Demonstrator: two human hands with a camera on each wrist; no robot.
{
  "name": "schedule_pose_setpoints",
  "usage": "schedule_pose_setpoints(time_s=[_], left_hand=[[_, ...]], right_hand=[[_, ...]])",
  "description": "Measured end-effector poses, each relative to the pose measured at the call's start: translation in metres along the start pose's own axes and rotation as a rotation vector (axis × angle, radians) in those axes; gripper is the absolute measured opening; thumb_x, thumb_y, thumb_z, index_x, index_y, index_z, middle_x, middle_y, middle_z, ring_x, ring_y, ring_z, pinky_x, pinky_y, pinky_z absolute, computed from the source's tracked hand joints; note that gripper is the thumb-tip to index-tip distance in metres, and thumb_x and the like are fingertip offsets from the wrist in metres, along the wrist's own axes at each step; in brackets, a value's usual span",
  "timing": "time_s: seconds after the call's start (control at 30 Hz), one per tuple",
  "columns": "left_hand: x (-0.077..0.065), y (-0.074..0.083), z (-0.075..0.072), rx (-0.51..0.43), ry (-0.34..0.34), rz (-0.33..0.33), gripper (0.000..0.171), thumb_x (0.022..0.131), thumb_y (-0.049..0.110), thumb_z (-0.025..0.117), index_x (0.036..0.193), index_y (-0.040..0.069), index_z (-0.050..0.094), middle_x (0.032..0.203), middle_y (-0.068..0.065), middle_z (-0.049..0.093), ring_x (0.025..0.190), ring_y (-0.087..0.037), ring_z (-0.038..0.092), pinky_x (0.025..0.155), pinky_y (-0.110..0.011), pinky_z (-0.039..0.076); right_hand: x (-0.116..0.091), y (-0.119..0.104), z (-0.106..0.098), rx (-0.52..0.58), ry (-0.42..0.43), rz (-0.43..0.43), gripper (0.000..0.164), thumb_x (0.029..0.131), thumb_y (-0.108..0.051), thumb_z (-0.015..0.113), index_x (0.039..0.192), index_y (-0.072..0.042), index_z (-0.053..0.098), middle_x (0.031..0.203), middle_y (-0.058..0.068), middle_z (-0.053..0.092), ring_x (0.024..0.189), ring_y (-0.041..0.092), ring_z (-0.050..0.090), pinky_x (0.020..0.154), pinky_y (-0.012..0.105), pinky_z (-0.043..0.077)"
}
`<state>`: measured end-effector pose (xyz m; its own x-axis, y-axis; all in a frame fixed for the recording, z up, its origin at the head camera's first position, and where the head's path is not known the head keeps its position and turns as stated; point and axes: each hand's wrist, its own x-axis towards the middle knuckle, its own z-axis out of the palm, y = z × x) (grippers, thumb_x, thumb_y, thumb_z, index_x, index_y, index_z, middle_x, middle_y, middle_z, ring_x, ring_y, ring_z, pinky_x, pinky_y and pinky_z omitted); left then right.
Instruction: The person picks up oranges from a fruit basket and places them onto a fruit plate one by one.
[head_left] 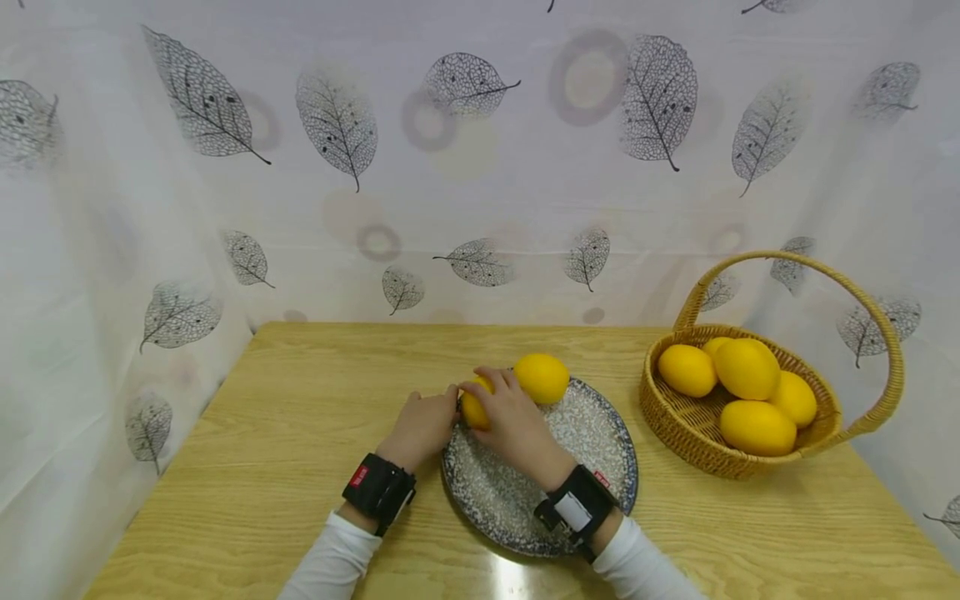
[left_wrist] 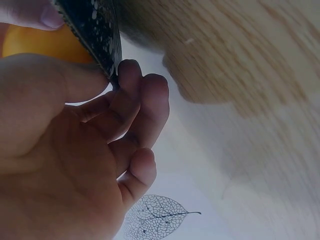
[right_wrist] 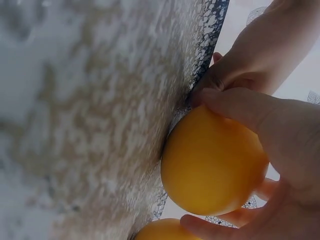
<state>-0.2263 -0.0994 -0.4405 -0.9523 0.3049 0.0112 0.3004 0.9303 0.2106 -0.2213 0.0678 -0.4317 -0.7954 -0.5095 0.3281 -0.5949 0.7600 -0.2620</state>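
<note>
A round speckled grey plate with a dark blue rim lies on the wooden table. My left hand pinches the left edge of it; in the left wrist view the thumb and fingertips meet around the dark rim. With my right hand I grip a yellow lemon from above, at the plate's left side. The thumb and fingers curl round the fruit, which touches the plate's surface. A second lemon sits beside it at the far edge of the plate, close to the right fingers.
A wicker basket with a tall arched handle stands on the right of the table, holding several lemons. Behind the table hangs a pale curtain with a leaf print.
</note>
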Motion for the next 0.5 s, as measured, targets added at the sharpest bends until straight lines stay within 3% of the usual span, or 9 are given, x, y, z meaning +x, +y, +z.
schedule_pose_setpoints(time_s=[0.5], left_hand=[[0.0009,0.0006,-0.0012,0.006,-0.007,-0.011,0.044,0.102,0.024,0.06,0.137,-0.002,0.057,0.106,-0.015,0.078,0.105,-0.03,0.074,0.105,-0.06,0.046]], right_hand=[[-0.0013,-0.0014,-0.0076,0.016,-0.001,-0.012,0.061,0.081,-0.018,0.087,0.136,-0.015,0.062,0.148,0.018,0.051,0.134,0.04,0.051,0.108,0.056,0.048]])
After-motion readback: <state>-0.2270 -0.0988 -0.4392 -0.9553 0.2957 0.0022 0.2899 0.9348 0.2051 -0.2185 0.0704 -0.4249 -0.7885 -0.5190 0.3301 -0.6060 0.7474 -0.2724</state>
